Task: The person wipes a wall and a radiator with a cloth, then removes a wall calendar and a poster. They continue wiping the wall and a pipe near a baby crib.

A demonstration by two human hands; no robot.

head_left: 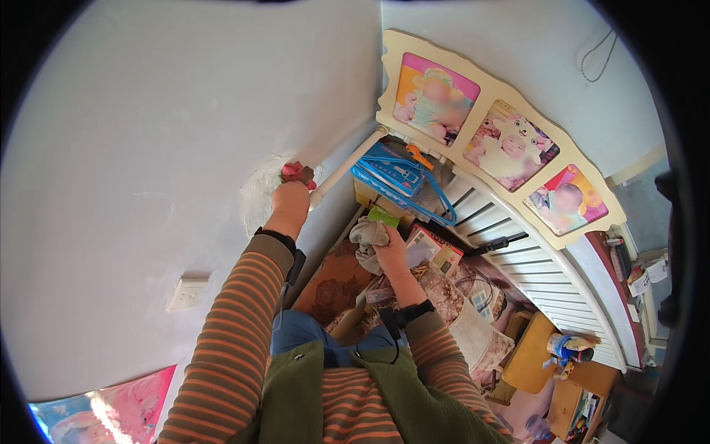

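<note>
My left hand point(290, 206) is raised against the white wall, its fingers closed on a red artificial flower point(298, 173) beside a rough plastered patch point(259, 191) and the end of a pale pipe point(346, 166). Lower and to the right, my right hand point(392, 252) grips a crumpled grey cloth point(368, 244). A bright green object point(384, 216) shows just above that cloth; whether my fingers also hold it I cannot tell. Both wrists wear black straps.
A cream frame with three child photos point(471, 105) stands above a white radiator point(532, 266). Blue boxes point(391, 169) and orange-handled scissors point(420, 157) lie in the corner. A wall socket point(188, 294) is at left. A wooden chair point(530, 352) and clutter stand at lower right.
</note>
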